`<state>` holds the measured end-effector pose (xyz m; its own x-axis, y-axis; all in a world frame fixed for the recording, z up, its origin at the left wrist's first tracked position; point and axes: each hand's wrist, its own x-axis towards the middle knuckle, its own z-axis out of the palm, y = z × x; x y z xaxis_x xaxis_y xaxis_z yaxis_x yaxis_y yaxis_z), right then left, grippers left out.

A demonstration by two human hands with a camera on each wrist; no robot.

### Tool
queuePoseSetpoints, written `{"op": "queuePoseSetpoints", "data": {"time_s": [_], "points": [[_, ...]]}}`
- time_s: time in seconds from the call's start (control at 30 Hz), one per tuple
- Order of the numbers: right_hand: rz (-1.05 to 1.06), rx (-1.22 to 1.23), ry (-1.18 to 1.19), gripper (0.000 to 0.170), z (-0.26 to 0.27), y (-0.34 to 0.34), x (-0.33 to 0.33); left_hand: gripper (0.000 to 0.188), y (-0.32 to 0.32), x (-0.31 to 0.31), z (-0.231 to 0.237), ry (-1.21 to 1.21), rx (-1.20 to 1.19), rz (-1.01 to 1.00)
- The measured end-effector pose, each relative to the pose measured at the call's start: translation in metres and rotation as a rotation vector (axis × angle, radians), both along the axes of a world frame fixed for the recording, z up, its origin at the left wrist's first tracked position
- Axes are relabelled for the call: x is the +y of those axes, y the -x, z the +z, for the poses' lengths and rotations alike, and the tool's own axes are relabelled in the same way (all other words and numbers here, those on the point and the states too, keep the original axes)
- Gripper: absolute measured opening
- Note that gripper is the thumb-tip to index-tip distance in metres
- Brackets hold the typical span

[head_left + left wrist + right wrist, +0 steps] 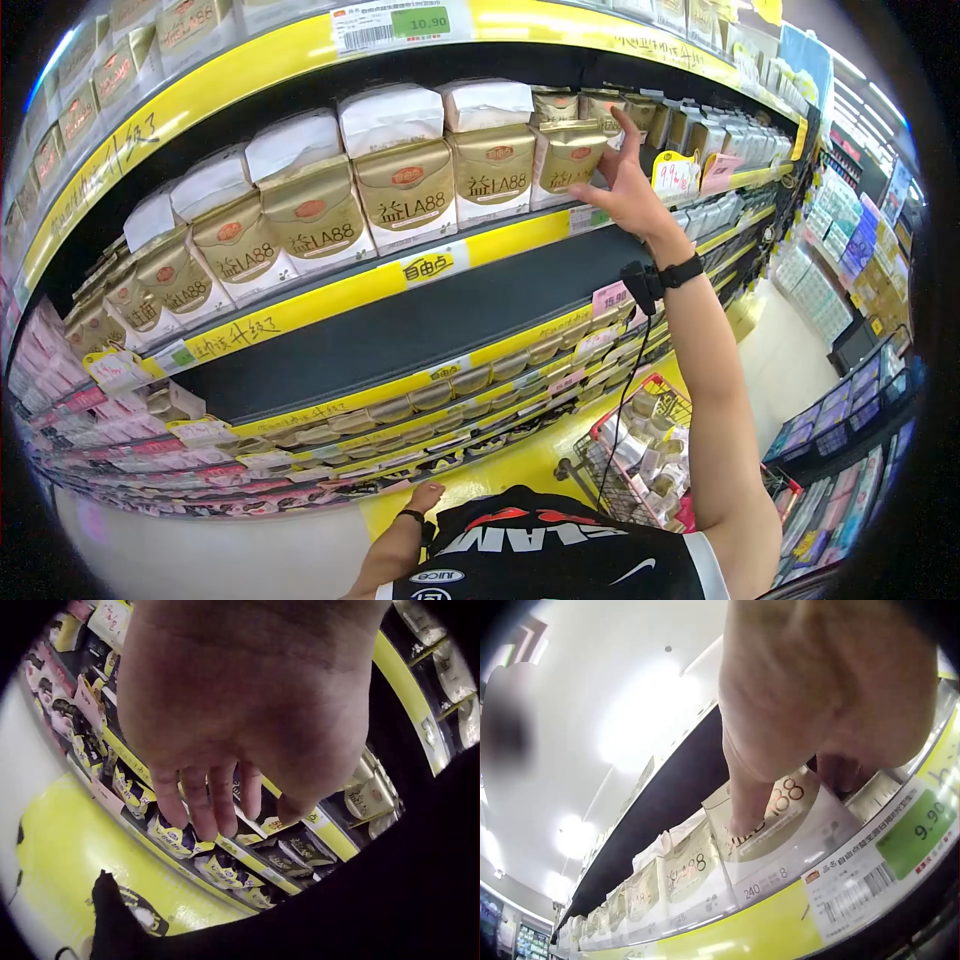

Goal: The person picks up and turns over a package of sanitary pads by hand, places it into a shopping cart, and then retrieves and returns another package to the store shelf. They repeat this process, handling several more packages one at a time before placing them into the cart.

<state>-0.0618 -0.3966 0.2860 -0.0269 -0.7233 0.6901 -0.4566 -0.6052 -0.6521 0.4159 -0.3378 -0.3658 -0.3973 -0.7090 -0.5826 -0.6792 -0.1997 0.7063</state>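
My right hand [635,195] reaches to the shelf with thumb and fingers spread about the right side of a gold-and-white pack [568,160] of sanitary pads. In the right wrist view the thumb lies over the printed front of this pack [802,847], while other fingers show behind its right edge. The pack stands upright on the shelf, at the right end of a row of like packs [405,190]. My left hand [428,496] hangs low by the body, holding nothing. Its fingers [202,799] point loosely down in the left wrist view.
A yellow shelf edge [380,282] with price tags runs below the packs. Smaller packs [470,380] fill lower shelves. A shopping cart [600,470] loaded with packs stands at my right. Another shelf edge [250,65] passes above the row.
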Motion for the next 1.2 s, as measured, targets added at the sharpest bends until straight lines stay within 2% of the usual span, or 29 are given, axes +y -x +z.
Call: {"op": "queuePoseSetpoints", "data": {"time_s": [0.13, 0.17, 0.2, 0.27, 0.33, 0.43, 0.57, 0.6, 0.67, 0.7, 0.73, 0.77, 0.8, 0.83, 0.87, 0.93, 0.97, 1.0, 1.1, 1.13, 1.17, 1.2], "points": [[0.036, -0.064, -0.043, 0.093, 0.006, -0.001, 0.004, 0.038, -0.005, 0.005, -0.005, -0.018, -0.048, -0.076], [0.046, -0.066, 0.005, 0.078, 0.000, 0.006, -0.001, 0.038, -0.007, 0.007, -0.014, -0.020, -0.066, -0.124], [0.058, -0.091, 0.035, 0.076, 0.000, 0.005, 0.003, 0.038, -0.009, 0.005, -0.014, -0.021, -0.086, -0.173], [0.078, -0.142, 0.098, 0.073, -0.003, 0.001, 0.015, 0.040, -0.010, 0.007, -0.016, 0.037, 0.040, -0.191], [0.081, -0.229, 0.168, 0.070, -0.012, 0.006, 0.025, 0.041, -0.011, 0.001, -0.049, 0.032, 0.151, -0.274], [0.112, -0.335, 0.272, 0.064, -0.025, 0.020, 0.035, 0.042, -0.001, 0.003, -0.024, -0.006, 0.055, -0.234], [0.408, -0.750, 0.238, 0.054, -0.047, 0.021, 0.069, 0.041, 0.021, -0.011, -0.018, -0.108, -0.085, -0.255], [0.325, -0.842, 0.207, 0.048, -0.054, 0.014, 0.081, 0.041, 0.027, -0.016, -0.016, -0.055, -0.086, -0.307], [0.471, -1.072, 0.071, 0.050, -0.081, 0.015, 0.101, 0.039, 0.041, -0.026, -0.013, 0.044, -0.086, -0.415], [0.537, -1.084, 0.044, 0.051, -0.104, 0.019, 0.108, 0.039, 0.049, -0.029, -0.005, 0.102, 0.035, -0.461], [0.601, -1.096, 0.014, 0.053, -0.128, 0.022, 0.116, 0.035, 0.060, -0.030, 0.009, 0.266, 0.093, -0.517], [0.538, -1.202, -0.004, 0.059, -0.146, 0.013, 0.130, 0.030, 0.072, -0.024, 0.022, 0.185, 0.246, -0.390], [0.474, -1.357, 0.018, 0.062, -0.175, 0.010, 0.138, 0.029, 0.091, -0.025, 0.059, 0.233, 0.255, -0.481], [0.489, -1.408, 0.036, 0.062, -0.197, 0.002, 0.147, 0.031, 0.112, -0.022, 0.103, 0.390, 0.264, -0.592], [0.499, -1.462, 0.058, 0.062, -0.217, -0.006, 0.157, 0.031, 0.131, -0.017, 0.139, 0.433, 0.396, -0.616], [0.383, -1.637, -0.043, 0.061, -0.263, -0.019, 0.182, 0.038, 0.162, -0.009, 0.201, 0.435, 0.392, -0.744], [0.398, -1.732, -0.098, 0.061, -0.279, -0.028, 0.192, 0.044, 0.179, 0.000, 0.247, 0.528, 0.357, -0.784], [0.355, -1.713, -0.120, 0.060, -0.299, -0.036, 0.201, 0.053, 0.192, 0.009, 0.272, 0.626, 0.429, -0.771], [0.282, -1.681, -0.294, 0.059, -0.328, -0.061, 0.230, 0.102, 0.236, 0.038, 0.348, 0.833, 0.670, -0.710], [0.253, -1.645, -0.338, 0.059, -0.325, -0.070, 0.237, 0.114, 0.250, 0.045, 0.360, 0.835, 0.737, -0.711], [0.101, -1.601, -0.372, 0.063, -0.326, -0.078, 0.242, 0.129, 0.263, 0.053, 0.365, 0.844, 0.792, -0.724], [0.107, -1.472, -0.333, 0.063, -0.330, -0.080, 0.250, 0.133, 0.276, 0.063, 0.372, 0.826, 0.820, -0.725]]}}
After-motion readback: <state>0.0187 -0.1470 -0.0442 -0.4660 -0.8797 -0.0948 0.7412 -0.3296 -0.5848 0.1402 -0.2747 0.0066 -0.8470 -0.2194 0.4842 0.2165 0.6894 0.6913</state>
